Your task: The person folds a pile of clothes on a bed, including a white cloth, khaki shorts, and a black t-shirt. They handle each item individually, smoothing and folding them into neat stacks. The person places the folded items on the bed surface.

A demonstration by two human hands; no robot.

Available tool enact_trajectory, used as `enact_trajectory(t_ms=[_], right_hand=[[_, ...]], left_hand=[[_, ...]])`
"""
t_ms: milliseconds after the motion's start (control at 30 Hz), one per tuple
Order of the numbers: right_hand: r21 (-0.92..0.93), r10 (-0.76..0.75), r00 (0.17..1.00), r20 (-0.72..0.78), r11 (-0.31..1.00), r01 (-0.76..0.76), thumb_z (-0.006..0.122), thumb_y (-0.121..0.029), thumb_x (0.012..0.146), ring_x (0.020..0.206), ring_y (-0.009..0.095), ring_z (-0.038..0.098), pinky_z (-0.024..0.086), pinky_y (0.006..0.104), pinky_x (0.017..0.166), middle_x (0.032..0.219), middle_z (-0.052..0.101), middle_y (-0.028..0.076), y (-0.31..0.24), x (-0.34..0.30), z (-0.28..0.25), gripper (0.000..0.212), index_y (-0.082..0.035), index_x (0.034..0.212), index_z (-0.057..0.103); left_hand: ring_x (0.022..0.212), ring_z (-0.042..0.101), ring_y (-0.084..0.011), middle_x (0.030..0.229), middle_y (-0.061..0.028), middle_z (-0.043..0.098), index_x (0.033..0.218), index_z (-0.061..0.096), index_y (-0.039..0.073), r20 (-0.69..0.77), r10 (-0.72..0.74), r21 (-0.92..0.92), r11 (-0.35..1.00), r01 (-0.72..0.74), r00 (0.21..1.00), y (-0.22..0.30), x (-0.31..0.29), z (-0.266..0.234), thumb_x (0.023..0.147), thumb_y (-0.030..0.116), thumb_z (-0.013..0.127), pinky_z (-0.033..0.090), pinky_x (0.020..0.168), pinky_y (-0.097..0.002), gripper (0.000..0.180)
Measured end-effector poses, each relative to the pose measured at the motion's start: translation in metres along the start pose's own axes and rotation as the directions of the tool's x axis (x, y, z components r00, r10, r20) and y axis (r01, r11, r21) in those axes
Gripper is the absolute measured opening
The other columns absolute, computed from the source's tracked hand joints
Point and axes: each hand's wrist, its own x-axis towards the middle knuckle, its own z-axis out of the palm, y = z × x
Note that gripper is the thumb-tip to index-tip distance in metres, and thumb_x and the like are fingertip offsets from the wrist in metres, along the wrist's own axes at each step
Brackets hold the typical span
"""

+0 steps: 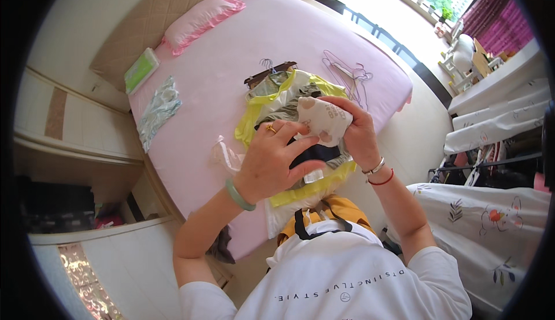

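Note:
A small folded white cloth (325, 122) with tan and pinkish prints is held up over the bed in my right hand (361, 135), gripped at its right edge. My left hand (277, 157) is at the cloth's left side with its fingers apart; whether the fingertips touch it I cannot tell. Beneath both hands lies a pile of clothes (254, 116) in yellow-green, white, grey and black, partly hidden by my hands. A pale pink garment (224, 153) lies just left of my left hand.
The pink-sheeted bed (214, 77) carries a frilled pillow (202, 22), a green-and-white packet (141, 70), a crumpled pale plastic bag (159, 112) and loose hangers (350, 74). More hangers (269, 72) lie at the pile's far edge. A curtained clothes rack (480, 216) stands right.

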Motion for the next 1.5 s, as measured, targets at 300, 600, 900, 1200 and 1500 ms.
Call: enact_trajectory(t_ms=[300,600,900,1200,1500], right_hand=[[0.519,0.237,0.971,0.044,0.825,-0.225,0.049,0.005,0.089,0.101,0.01,0.061,0.052,0.024,0.084,0.113,0.065,0.005,-0.019,-0.026,-0.024,0.037,-0.002,0.123,0.061],[0.542,0.193,0.973,-0.126,0.835,-0.095,0.048,-0.005,0.095,0.113,0.016,0.058,0.047,0.0321,0.098,0.127,0.059,0.01,-0.025,-0.068,-0.092,0.037,0.002,0.131,0.052],[-0.82,-0.41,0.908,0.084,0.489,0.297,0.064,-0.002,0.077,0.123,0.025,0.051,0.038,0.0365,0.102,0.128,0.06,0.005,-0.047,-0.117,-0.194,0.044,-0.018,0.118,0.069],[-0.94,-0.461,0.885,-0.064,0.325,0.101,0.061,0.003,0.075,0.121,0.023,0.053,0.04,0.0344,0.098,0.127,0.061,0.004,-0.042,-0.162,-0.299,0.048,-0.02,0.116,0.069],[0.529,0.09,0.834,-0.545,0.808,0.258,0.053,-0.028,0.097,0.127,0.022,0.048,0.037,0.0363,0.108,0.142,0.046,0.012,-0.02,-0.201,-0.398,0.056,-0.006,0.145,0.035]], left_hand=[[0.118,0.051,-0.0169,0.129,-0.0099,0.053,0.145,0.032,0.007,0.279,-0.334,-0.815,0.413,0.406,0.9,-0.036,0.011,0.065,0.08,0.035,0.078,0.041,0.1,-0.0328,0.085],[0.103,0.062,-0.0108,0.112,-0.0041,0.065,0.121,0.057,0.003,0.722,0.017,-0.683,-0.141,0.717,0.691,0.003,0.052,0.114,0.093,0.015,0.063,0.051,0.087,-0.0267,0.031],[0.114,0.056,-0.0173,0.128,-0.0084,0.055,0.137,0.043,0.006,0.782,0.122,-0.472,-0.522,0.71,0.611,0.087,0.115,0.173,0.099,0.023,0.045,0.046,0.096,-0.0349,0.041],[0.107,0.055,-0.007,0.121,-0.0019,0.058,0.132,0.048,0.005,0.756,0.244,-0.601,-0.109,0.792,0.607,0.176,0.162,0.253,0.095,0.034,0.062,0.048,0.09,-0.0287,0.049],[0.096,0.06,-0.0072,0.107,0.0002,0.064,0.12,0.06,0.005,0.749,0.098,-0.608,-0.291,0.739,0.655,0.237,0.224,0.318,0.097,0.027,0.058,0.05,0.082,-0.0262,0.032]])
